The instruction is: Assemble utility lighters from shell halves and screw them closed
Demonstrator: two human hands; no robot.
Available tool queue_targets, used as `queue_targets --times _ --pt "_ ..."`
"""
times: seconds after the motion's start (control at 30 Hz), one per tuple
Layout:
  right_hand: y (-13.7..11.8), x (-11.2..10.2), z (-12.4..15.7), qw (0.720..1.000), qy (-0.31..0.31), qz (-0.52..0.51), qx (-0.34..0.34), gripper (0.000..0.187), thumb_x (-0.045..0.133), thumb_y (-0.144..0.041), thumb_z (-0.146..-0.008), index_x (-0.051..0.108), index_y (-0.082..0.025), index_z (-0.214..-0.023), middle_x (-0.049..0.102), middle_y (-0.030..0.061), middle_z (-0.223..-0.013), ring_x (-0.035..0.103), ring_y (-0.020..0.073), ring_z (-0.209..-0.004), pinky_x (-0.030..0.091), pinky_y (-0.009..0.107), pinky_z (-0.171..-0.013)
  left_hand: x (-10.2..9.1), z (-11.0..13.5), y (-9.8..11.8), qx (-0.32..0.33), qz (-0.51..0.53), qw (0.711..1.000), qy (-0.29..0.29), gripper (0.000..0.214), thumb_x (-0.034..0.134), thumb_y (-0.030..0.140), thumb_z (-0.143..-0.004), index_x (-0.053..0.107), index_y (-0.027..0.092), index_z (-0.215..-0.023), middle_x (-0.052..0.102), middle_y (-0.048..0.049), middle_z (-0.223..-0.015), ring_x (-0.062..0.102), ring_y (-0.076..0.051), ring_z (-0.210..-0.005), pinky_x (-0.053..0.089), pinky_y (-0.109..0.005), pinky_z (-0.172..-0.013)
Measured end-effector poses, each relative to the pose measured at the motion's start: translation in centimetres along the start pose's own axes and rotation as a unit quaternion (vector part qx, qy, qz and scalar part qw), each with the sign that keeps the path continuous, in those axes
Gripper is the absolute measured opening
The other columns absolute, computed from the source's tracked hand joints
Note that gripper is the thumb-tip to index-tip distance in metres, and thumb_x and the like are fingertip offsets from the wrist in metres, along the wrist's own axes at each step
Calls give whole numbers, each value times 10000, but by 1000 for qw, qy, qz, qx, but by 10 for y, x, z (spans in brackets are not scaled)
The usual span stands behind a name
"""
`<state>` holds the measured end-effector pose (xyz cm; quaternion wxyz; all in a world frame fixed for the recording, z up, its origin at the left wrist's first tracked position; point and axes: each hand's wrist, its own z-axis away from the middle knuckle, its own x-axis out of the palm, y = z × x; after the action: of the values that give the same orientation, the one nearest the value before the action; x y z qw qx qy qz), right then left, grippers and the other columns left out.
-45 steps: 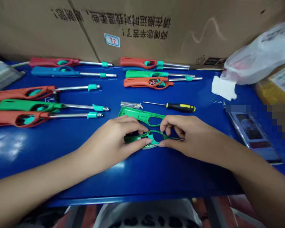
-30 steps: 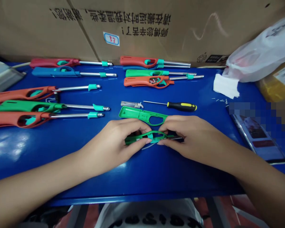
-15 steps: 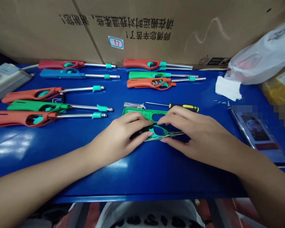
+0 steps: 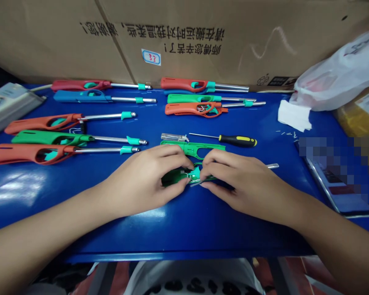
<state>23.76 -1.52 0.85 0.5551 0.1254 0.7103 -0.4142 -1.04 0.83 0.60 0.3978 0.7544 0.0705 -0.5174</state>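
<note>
Between my hands lies an opened green gas lighter (image 4: 172, 178), its inner parts exposed. A teal trigger (image 4: 196, 173) and thin white wires show at its middle. My left hand (image 4: 153, 174) grips the handle end, thumb and fingertips at the trigger. My right hand (image 4: 236, 176) pinches the lighter just right of the trigger and covers much of its front; the tip of its metal tube (image 4: 273, 166) sticks out beyond. Just behind lies the loose green shell half (image 4: 187, 148), with a clear fuel tank (image 4: 174, 137) and a yellow-black screwdriver (image 4: 238, 140) beyond it.
Several lighters lie at left, including an orange lighter (image 4: 30, 153), and more at the back, with a red lighter (image 4: 181, 84). A cardboard box (image 4: 187, 24) stands behind. At right are white paper (image 4: 293, 114), small screws (image 4: 285, 133), a plastic bag (image 4: 335, 73) and a phone (image 4: 341, 192).
My right hand has shifted slightly left and closer to the trigger, uncovering the screwdriver handle and the tube's tip. White wires now show by the trigger between my fingertips.
</note>
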Motion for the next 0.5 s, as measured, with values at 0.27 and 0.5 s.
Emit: queue_targets --times 0.27,0.5 --pt "2 -12 -1 980 59 -130 138 42 590 -222 -942 620 -230 -914 563 -57 -675 516 101 -569 396 241 -550 4 -2 0 -20 40 999 10 159 673 266 -941 709 203 -1082 695 -44 -1057 677 -189 -954 545 -296 -799" --pt "4 -15 2 967 32 -178 179 35 604 -207 -902 621 -237 -910 638 -57 -761 542 83 -599 449 201 -548 8 0 3 15 22 999 43 103 671 201 -943 729 193 -1028 692 -52 -1014 649 -206 -975 524 -330 -851"
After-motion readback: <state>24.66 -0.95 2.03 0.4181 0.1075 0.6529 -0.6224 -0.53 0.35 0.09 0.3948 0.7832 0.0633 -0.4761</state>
